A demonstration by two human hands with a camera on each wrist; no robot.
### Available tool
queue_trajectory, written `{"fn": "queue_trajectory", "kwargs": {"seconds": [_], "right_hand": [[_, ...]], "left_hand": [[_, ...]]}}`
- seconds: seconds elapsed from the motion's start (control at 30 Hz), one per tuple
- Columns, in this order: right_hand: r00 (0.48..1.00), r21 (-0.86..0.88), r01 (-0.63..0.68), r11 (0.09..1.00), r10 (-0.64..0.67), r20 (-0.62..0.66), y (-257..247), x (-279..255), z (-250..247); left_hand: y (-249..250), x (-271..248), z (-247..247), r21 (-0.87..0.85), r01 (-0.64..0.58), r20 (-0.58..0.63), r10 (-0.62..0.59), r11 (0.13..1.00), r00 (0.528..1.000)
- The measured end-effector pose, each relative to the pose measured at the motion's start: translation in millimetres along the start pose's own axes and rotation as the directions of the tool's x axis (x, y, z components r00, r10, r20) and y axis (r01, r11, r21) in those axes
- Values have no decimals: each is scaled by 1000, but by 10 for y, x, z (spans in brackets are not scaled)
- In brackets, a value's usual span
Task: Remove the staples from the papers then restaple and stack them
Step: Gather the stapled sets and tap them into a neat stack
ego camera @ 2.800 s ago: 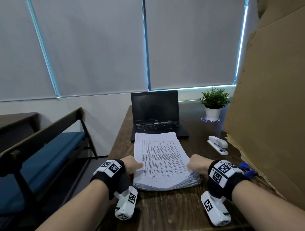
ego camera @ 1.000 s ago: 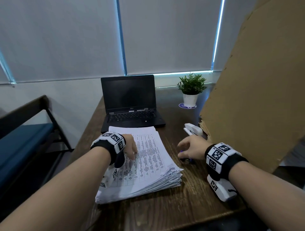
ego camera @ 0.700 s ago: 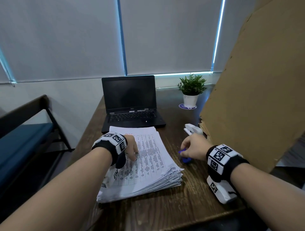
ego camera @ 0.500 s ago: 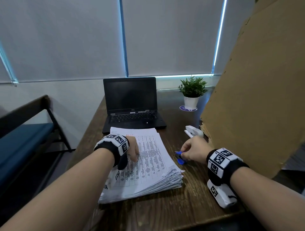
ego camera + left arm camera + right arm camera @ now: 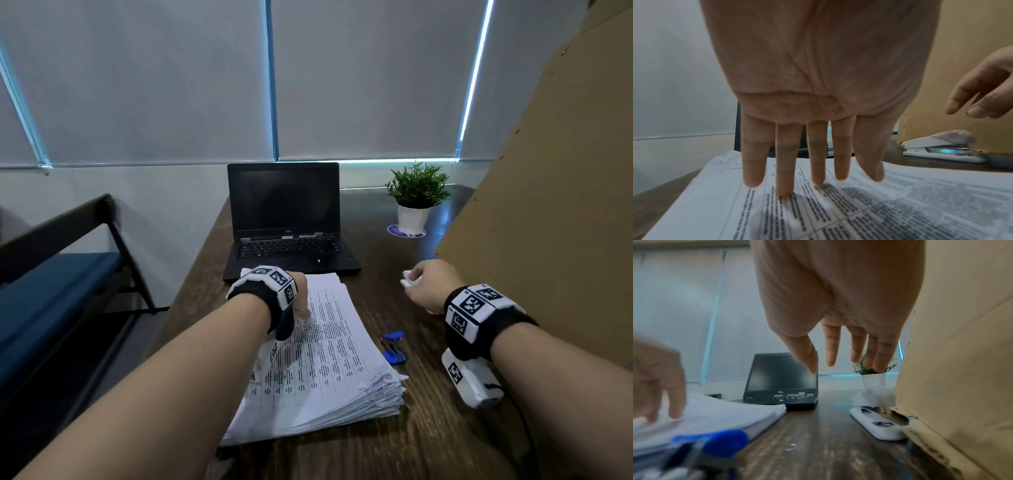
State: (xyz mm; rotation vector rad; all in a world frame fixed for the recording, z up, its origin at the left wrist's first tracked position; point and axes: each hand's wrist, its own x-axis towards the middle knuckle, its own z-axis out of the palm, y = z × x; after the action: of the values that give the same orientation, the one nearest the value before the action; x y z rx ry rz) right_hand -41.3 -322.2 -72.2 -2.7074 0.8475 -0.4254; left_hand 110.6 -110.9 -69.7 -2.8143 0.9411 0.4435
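Observation:
A thick stack of printed papers point(image 5: 329, 370) lies on the dark wooden table. My left hand point(image 5: 299, 298) rests on it near the far left, and its straight fingertips point(image 5: 784, 193) press the top sheet. A blue staple remover point(image 5: 394, 347) lies loose on the table just right of the stack, blurred and close in the right wrist view point(image 5: 719, 443). My right hand point(image 5: 424, 284) hovers over the white stapler point(image 5: 875, 423) with its fingers point(image 5: 830, 360) straight and spread, holding nothing. The stapler point(image 5: 937, 147) sits against the cardboard's lower edge.
An open black laptop point(image 5: 284, 222) stands behind the stack. A small potted plant point(image 5: 416, 198) is at the far right. A large cardboard sheet point(image 5: 548, 205) leans along the right side. A blue-cushioned bench point(image 5: 51, 284) stands left of the table.
My right hand picked the blue staple remover up from near the cardboard, set it down beside the stack, let go and moved forward over the stapler. My left hand stayed on the papers.

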Motion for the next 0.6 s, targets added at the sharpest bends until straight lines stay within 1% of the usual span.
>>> {"fn": "queue_trajectory", "kwargs": {"seconds": [0.03, 0.1, 0.13, 0.17, 0.2, 0.27, 0.3, 0.37, 0.43, 0.5, 0.6], "right_hand": [[999, -66, -26, 997, 27, 21, 44, 73, 27], [996, -144, -66, 987, 73, 46, 127, 187, 76], [995, -160, -71, 985, 82, 60, 169, 243, 109], [994, -177, -61, 982, 77, 81, 213, 290, 151], [990, -198, -44, 979, 69, 120, 239, 319, 187], [985, -236, -8, 972, 48, 167, 247, 355, 238], [985, -240, -9, 971, 51, 167, 246, 364, 250], [988, -237, -17, 971, 53, 147, 246, 409, 258], [992, -210, -7, 978, 33, 119, 232, 451, 243], [991, -186, 32, 982, -6, 135, 176, 469, 224], [977, -147, 117, 982, -87, 195, 35, 446, 213]], "left_hand": [[-83, 242, 42, 4, 30, 4, -30, 1000, 1000], [-261, 748, 174, 17, 37, 43, -37, 999, 998], [-302, 860, 182, 25, 37, 87, -39, 999, 995], [-299, 833, 150, 25, 30, 123, -33, 999, 992], [-291, 750, 94, 28, 28, 132, -32, 999, 991], [-249, 433, -84, 25, 28, 116, -30, 999, 993], [-283, 417, -104, 24, 24, 123, -27, 999, 992], [-352, 443, -102, -29, 19, 133, -15, 999, 991], [-405, 429, -73, -95, 8, 114, 3, 995, 993], [-440, 380, -76, -182, -16, 143, 42, 983, 989], [-481, 354, -108, -247, -32, 225, 89, 969, 970]]}}
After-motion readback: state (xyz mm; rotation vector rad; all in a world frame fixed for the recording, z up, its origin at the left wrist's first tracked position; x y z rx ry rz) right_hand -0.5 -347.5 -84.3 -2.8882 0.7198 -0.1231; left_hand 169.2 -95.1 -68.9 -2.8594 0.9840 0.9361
